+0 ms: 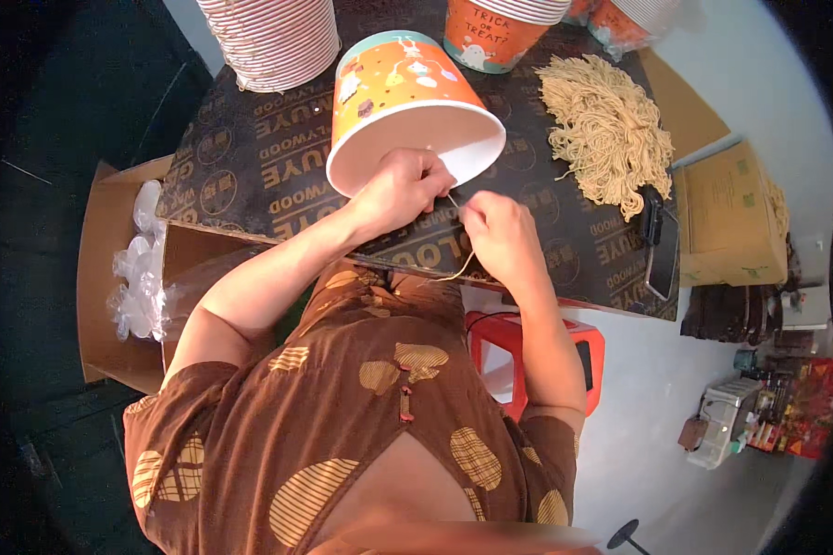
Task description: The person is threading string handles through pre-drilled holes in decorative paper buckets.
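An orange paper bucket [403, 79] with a teal base and little ghost pictures lies tipped on the table, its white open mouth facing me. My left hand [400, 192] is closed at the near rim, pinching a thin beige cord [466, 263]. To its right, my right hand [503, 233] is also closed on this cord. A short stretch of cord runs between the two hands, and a loose end hangs below my right hand over the table's edge. Where the cord meets the bucket is hidden by my left fingers.
Stacked white-rimmed buckets [273, 42] stand at the back left, an orange stack [491, 37] behind. A beige cord pile [606, 129] and a phone [661, 257] lie right on the dark table [250, 176]. Cardboard boxes [727, 213] flank it; a red stool [590, 356] stands below.
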Action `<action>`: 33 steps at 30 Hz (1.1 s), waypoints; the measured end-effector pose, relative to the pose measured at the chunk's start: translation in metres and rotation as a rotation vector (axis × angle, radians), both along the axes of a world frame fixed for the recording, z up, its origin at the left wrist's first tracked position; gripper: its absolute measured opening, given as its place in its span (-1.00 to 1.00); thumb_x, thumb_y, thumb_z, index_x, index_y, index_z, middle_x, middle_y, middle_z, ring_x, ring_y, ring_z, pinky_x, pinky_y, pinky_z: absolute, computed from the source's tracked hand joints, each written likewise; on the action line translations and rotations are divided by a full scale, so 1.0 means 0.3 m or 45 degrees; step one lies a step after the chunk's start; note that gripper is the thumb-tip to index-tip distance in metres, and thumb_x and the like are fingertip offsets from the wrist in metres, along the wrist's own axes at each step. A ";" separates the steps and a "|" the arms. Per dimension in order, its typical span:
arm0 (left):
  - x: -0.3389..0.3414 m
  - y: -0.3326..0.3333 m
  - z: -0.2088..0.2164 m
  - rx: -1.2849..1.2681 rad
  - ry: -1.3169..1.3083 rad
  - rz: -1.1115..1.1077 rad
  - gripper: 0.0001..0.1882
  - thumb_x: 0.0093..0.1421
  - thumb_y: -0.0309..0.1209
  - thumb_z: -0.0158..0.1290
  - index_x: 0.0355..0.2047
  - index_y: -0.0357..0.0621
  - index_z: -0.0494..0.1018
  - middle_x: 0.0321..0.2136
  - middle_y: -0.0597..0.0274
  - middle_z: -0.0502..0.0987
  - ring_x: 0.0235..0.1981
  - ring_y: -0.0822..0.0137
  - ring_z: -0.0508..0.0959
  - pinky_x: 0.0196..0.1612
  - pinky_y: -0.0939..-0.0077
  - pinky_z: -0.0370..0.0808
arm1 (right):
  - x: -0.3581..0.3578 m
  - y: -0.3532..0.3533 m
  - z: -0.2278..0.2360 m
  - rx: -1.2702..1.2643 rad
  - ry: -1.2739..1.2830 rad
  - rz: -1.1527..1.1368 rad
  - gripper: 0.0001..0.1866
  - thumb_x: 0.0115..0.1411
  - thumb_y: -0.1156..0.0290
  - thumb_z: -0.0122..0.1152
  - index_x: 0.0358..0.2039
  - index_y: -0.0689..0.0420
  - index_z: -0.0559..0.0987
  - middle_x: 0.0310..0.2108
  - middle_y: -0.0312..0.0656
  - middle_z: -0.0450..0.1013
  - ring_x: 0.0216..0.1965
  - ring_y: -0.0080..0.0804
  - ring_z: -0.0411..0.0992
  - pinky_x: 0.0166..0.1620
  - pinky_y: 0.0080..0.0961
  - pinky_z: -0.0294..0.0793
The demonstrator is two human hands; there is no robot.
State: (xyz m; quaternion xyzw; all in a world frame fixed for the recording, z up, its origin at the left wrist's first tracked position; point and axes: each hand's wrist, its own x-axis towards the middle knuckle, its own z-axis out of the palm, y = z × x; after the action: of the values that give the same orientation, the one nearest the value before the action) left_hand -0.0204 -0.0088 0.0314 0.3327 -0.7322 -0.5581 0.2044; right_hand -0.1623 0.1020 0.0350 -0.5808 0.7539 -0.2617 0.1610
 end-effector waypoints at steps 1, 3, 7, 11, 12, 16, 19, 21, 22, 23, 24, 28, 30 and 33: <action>0.004 0.004 -0.003 -0.038 -0.008 -0.052 -0.83 0.19 -0.44 0.04 -0.48 -0.30 0.47 -0.65 0.31 0.43 -0.62 0.51 0.41 -0.54 0.56 0.37 | 0.004 0.017 0.004 0.004 0.000 -0.001 -0.78 0.16 0.33 0.15 -0.44 0.26 0.56 -0.47 0.13 0.50 -0.36 0.16 0.49 -0.29 -0.09 0.47; 0.010 0.005 -0.015 -0.072 -0.016 -0.104 -0.87 0.20 -0.45 0.04 -0.43 -0.27 0.47 -0.61 0.37 0.40 -0.62 0.58 0.37 -0.56 0.65 0.34 | 0.006 0.037 0.006 -0.121 -0.257 0.005 -0.84 0.15 0.43 0.16 -0.43 0.29 0.55 -0.62 -0.04 0.45 -0.57 -0.33 0.45 -0.43 -0.39 0.39; 0.008 0.000 -0.055 -0.228 0.058 -0.190 -0.95 0.14 -0.53 0.07 -0.42 -0.27 0.46 -0.58 0.38 0.41 -0.55 0.60 0.38 -0.50 0.64 0.36 | 0.004 0.013 0.016 -0.200 -0.523 -0.104 -0.85 0.17 0.49 0.16 -0.48 0.32 0.54 -0.66 -0.41 0.35 -0.56 -0.74 0.26 -0.50 -0.65 0.28; -0.006 0.003 -0.036 -0.419 -0.019 -0.223 -0.97 0.13 -0.55 0.07 -0.44 -0.27 0.47 -0.56 0.40 0.42 -0.51 0.57 0.38 -0.42 0.60 0.38 | 0.022 -0.001 0.025 -0.234 -0.459 -0.086 -0.85 0.14 0.44 0.18 -0.42 0.29 0.58 -0.53 0.08 0.50 -0.48 -0.20 0.56 -0.41 -0.37 0.45; -0.010 0.001 -0.045 -0.422 -0.023 -0.223 -0.97 0.13 -0.55 0.07 -0.44 -0.27 0.47 -0.56 0.40 0.42 -0.51 0.57 0.38 -0.42 0.60 0.38 | 0.031 0.005 0.037 -0.225 -0.497 -0.008 -0.84 0.15 0.43 0.18 -0.42 0.29 0.58 -0.55 0.05 0.50 -0.52 -0.26 0.54 -0.44 -0.39 0.44; -0.007 -0.004 -0.060 -0.189 0.171 -0.166 -0.94 0.16 -0.54 0.08 -0.45 -0.27 0.47 -0.58 0.36 0.44 -0.54 0.58 0.39 -0.50 0.59 0.36 | 0.045 0.028 0.049 -0.481 -0.463 0.174 -0.80 0.18 0.41 0.20 -0.51 0.27 0.54 -0.65 -0.08 0.45 -0.64 -0.46 0.44 -0.53 -0.51 0.37; 0.000 -0.006 -0.038 -0.187 0.129 -0.164 -0.91 0.20 -0.52 0.07 -0.43 -0.27 0.45 -0.61 0.37 0.43 -0.62 0.58 0.39 -0.61 0.63 0.33 | 0.051 0.010 0.033 -0.606 -0.299 -0.071 -0.90 0.20 0.47 0.16 -0.41 0.20 0.47 -0.60 0.01 0.48 -0.53 -0.22 0.56 -0.48 -0.39 0.46; 0.002 -0.009 -0.028 0.090 0.093 -0.245 -0.91 0.23 -0.51 0.06 -0.41 -0.25 0.42 -0.62 0.39 0.40 -0.64 0.58 0.38 -0.64 0.66 0.32 | 0.039 0.003 -0.002 -0.527 -0.261 -0.056 -0.89 0.22 0.47 0.11 -0.23 0.15 0.47 -0.56 0.06 0.49 -0.46 -0.05 0.55 -0.42 -0.24 0.50; 0.003 -0.009 -0.029 0.089 0.093 -0.243 -0.91 0.23 -0.51 0.06 -0.41 -0.25 0.42 -0.62 0.39 0.40 -0.64 0.58 0.38 -0.64 0.66 0.32 | 0.040 -0.002 -0.018 -0.477 -0.146 -0.058 -0.87 0.22 0.46 0.09 -0.20 0.12 0.48 -0.55 0.06 0.50 -0.46 -0.01 0.54 -0.41 -0.19 0.49; 0.003 -0.009 -0.035 0.092 0.120 -0.249 -0.92 0.23 -0.52 0.05 -0.41 -0.24 0.41 -0.62 0.38 0.39 -0.65 0.58 0.37 -0.64 0.67 0.32 | 0.040 -0.007 -0.027 -0.427 -0.032 -0.060 -0.84 0.22 0.46 0.07 -0.17 0.10 0.49 -0.54 0.06 0.50 -0.47 0.02 0.53 -0.40 -0.15 0.49; 0.004 -0.009 -0.038 0.095 0.147 -0.255 -0.92 0.24 -0.52 0.03 -0.41 -0.24 0.40 -0.63 0.38 0.38 -0.66 0.58 0.37 -0.64 0.68 0.31 | 0.039 -0.012 -0.029 -0.425 -0.048 -0.049 -0.79 0.21 0.43 0.08 -0.13 0.05 0.51 -0.54 0.06 0.51 -0.47 0.07 0.51 -0.38 -0.07 0.47; 0.005 -0.017 -0.042 0.127 0.169 -0.280 -0.93 0.24 -0.53 0.03 -0.40 -0.23 0.40 -0.62 0.36 0.38 -0.66 0.58 0.36 -0.64 0.69 0.31 | 0.031 -0.022 -0.027 -0.350 0.092 -0.033 -0.82 0.19 0.42 0.11 -0.18 0.05 0.51 -0.55 0.05 0.50 -0.48 0.06 0.51 -0.40 -0.09 0.46; 0.007 -0.023 -0.047 0.144 0.206 -0.254 -0.94 0.19 -0.56 0.04 -0.43 -0.28 0.44 -0.66 0.30 0.42 -0.70 0.52 0.39 -0.67 0.62 0.33 | 0.034 -0.026 -0.027 -0.337 0.180 0.005 -0.88 0.18 0.40 0.12 -0.26 0.07 0.50 -0.57 0.04 0.50 -0.49 0.06 0.50 -0.42 -0.09 0.45; 0.005 -0.029 -0.052 0.136 0.206 -0.257 -0.94 0.18 -0.57 0.04 -0.44 -0.29 0.43 -0.66 0.27 0.43 -0.71 0.50 0.39 -0.68 0.61 0.33 | 0.038 -0.033 -0.043 -0.401 0.202 0.005 -0.92 0.17 0.40 0.14 -0.34 0.10 0.47 -0.59 0.02 0.49 -0.50 0.04 0.50 -0.43 -0.09 0.43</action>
State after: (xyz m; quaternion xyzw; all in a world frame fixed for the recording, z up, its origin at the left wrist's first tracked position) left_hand -0.0190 -0.0174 0.0158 0.2217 -0.7123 -0.6390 0.1876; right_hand -0.1508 0.0922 0.0221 -0.6191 0.7128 -0.3296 0.0084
